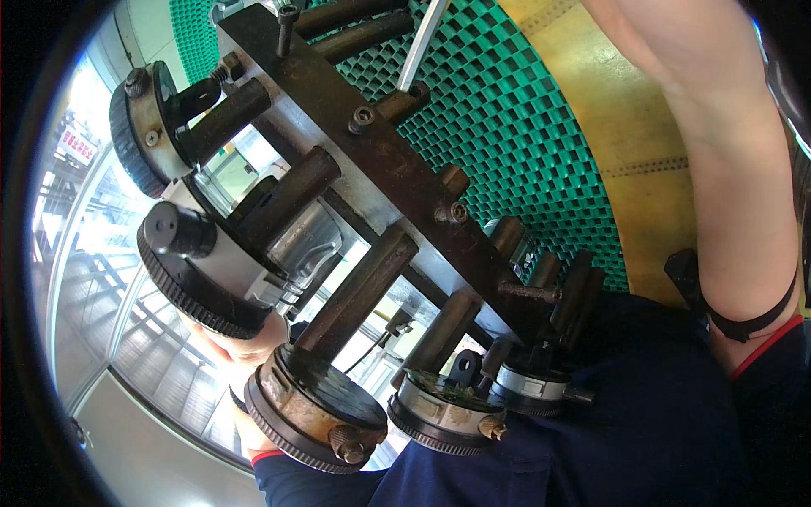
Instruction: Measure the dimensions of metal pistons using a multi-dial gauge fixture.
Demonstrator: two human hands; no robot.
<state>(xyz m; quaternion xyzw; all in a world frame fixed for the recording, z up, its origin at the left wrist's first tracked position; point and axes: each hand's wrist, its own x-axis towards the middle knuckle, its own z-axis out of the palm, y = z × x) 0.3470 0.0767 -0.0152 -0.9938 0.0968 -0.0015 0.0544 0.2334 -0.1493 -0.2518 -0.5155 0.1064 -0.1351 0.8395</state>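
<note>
A dark steel bar fixture (405, 177) slants across the view, with round posts through it and several dial gauges along its near side. My left hand (253, 340) reaches up behind them, its curled part against the knurled rim of a dial gauge (198, 279); the gauge hides most fingers. At the top, a silver hex key (425, 42) stands with its lower end at the tip of a post (404, 103); its upper end leaves the picture. My right arm rises along the right side and bends inward to my right hand (629, 29), whose fingers are cut off by the edge.
Other gauges include a worn one (317, 410) and one (448, 410) close to my dark blue clothing (591, 422). A green woven mat (515, 127) lies beyond the bar on a yellowish surface (629, 110). Socket screws (361, 118) stick up from the bar. Bright windows are at left.
</note>
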